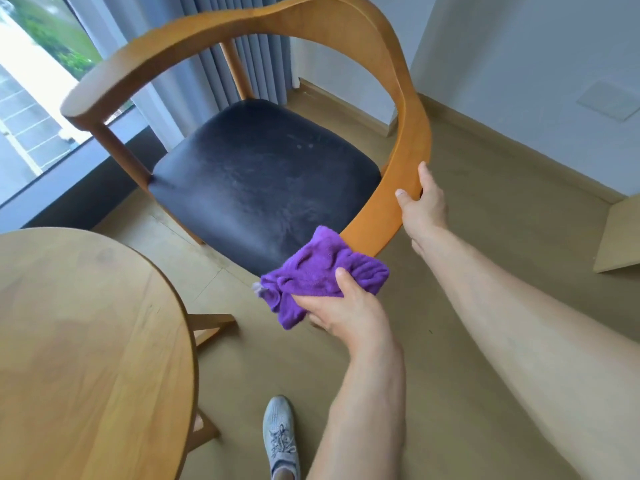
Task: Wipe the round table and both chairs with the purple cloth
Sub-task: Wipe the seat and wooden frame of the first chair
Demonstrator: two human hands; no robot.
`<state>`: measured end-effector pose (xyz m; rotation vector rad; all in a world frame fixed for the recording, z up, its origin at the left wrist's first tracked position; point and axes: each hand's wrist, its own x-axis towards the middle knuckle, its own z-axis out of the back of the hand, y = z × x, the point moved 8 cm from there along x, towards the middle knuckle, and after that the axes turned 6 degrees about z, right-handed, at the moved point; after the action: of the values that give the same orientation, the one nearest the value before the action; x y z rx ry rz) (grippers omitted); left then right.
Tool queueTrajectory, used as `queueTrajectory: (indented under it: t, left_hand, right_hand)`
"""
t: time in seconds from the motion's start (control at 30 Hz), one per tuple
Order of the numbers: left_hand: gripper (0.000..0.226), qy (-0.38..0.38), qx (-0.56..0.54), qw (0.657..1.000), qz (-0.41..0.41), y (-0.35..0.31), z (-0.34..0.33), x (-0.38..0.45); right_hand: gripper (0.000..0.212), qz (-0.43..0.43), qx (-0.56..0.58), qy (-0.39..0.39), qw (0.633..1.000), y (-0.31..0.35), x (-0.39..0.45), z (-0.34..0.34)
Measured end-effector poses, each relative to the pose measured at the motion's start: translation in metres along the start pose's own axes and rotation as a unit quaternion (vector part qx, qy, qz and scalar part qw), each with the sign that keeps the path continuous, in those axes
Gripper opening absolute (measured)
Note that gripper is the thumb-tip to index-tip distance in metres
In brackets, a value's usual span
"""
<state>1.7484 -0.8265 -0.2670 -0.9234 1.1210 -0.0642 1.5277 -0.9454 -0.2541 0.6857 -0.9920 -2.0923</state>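
Your right hand (422, 202) grips the chair (398, 140) armrest; your left hand (346, 311) clutches the purple cloth (322, 271). Steady the chair and wipe along the armrest's curve.

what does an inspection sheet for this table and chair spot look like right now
surface: round wooden table, bare top in view
job's things: purple cloth bunched at front edge of the chair; dark seat shows pale smudges; only one chair in view
clutter: nothing seen
grippers: left hand grips the cloth; right hand holds the chair's curved armrest
cables: nothing seen
surroundings: window, grey curtain, grey shoe on tan floor
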Motion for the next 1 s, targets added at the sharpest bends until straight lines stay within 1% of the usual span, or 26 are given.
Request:
queueTrajectory:
  t: [0.1, 0.17, 0.23, 0.33, 0.4, 0.47, 0.53, 0.6, 0.67, 0.73, 0.8, 0.83, 0.9, 0.93, 0.97, 1.0]
  left_hand:
    - [0.071, 0.021, -0.071, 0.988, 0.139, 0.015, -0.013, -0.012]
    - [0.073, 0.041, -0.104, 0.972, 0.205, 0.013, -0.022, -0.020]
    - [0.068, 0.076, -0.121, 0.959, 0.243, 0.006, -0.029, -0.030]
    - [0.057, 0.135, -0.104, 0.940, 0.297, -0.001, -0.040, -0.044]
    - [0.062, 0.171, -0.105, 0.918, 0.341, -0.002, -0.049, -0.050]
    - [0.073, 0.208, -0.094, 0.898, 0.375, -0.003, -0.054, -0.053]
    - [0.083, 0.241, -0.051, 0.887, 0.391, -0.002, -0.050, -0.054]
    - [0.085, 0.253, 0.011, 0.887, 0.385, 0.000, -0.042, -0.052]
    - [0.080, 0.238, 0.072, 0.900, 0.358, 0.002, -0.033, -0.042]
    - [0.071, 0.244, 0.123, 0.905, 0.325, 0.001, -0.029, -0.036]
    - [0.058, 0.274, 0.193, 0.900, 0.279, -0.003, -0.024, -0.035]
    - [0.051, 0.293, 0.252, 0.895, 0.225, -0.010, -0.019, -0.034]
    - [0.035, 0.317, 0.360, 0.875, 0.061, -0.043, -0.012, -0.025]
    - [0.028, 0.313, 0.371, 0.874, -0.029, -0.069, -0.011, -0.019]
    - [0.024, 0.292, 0.359, 0.879, -0.117, -0.099, -0.011, -0.012]
    - [0.026, 0.268, 0.343, 0.880, -0.190, -0.127, -0.012, -0.004]
  right_hand:
    - [0.070, 0.005, 0.001, 0.023, 1.000, 0.002, -0.010, 0.002]
    - [0.072, 0.010, 0.001, 0.043, 0.999, 0.000, -0.019, 0.001]
    - [0.074, 0.021, -0.003, 0.060, 0.998, -0.002, -0.027, 0.001]
    - [0.072, 0.022, 0.008, 0.087, 0.996, -0.004, -0.041, 0.000]
    - [0.067, 0.002, 0.067, 0.103, 0.992, -0.007, -0.054, 0.001]
    - [0.057, -0.009, 0.107, 0.090, 0.990, -0.011, -0.071, 0.008]
    - [0.051, -0.021, 0.103, 0.059, 0.993, -0.017, -0.090, 0.016]
    - [0.050, -0.060, 0.069, 0.028, 0.995, -0.028, -0.111, 0.023]
    - [0.047, -0.149, 0.036, 0.016, 0.988, -0.043, -0.132, 0.021]
    - [0.039, -0.234, 0.118, 0.064, 0.963, -0.046, -0.149, -0.001]
    - [0.043, -0.270, 0.212, 0.104, 0.933, -0.039, -0.154, -0.022]
    - [0.047, -0.279, 0.245, 0.109, 0.922, -0.035, -0.153, -0.029]
    - [0.064, -0.285, 0.286, 0.108, 0.908, -0.030, -0.153, -0.041]
    - [0.077, -0.277, 0.283, 0.103, 0.912, -0.028, -0.151, -0.046]
    - [0.088, -0.265, 0.270, 0.093, 0.921, -0.028, -0.149, -0.049]
    - [0.093, -0.252, 0.264, 0.078, 0.928, -0.026, -0.148, -0.051]
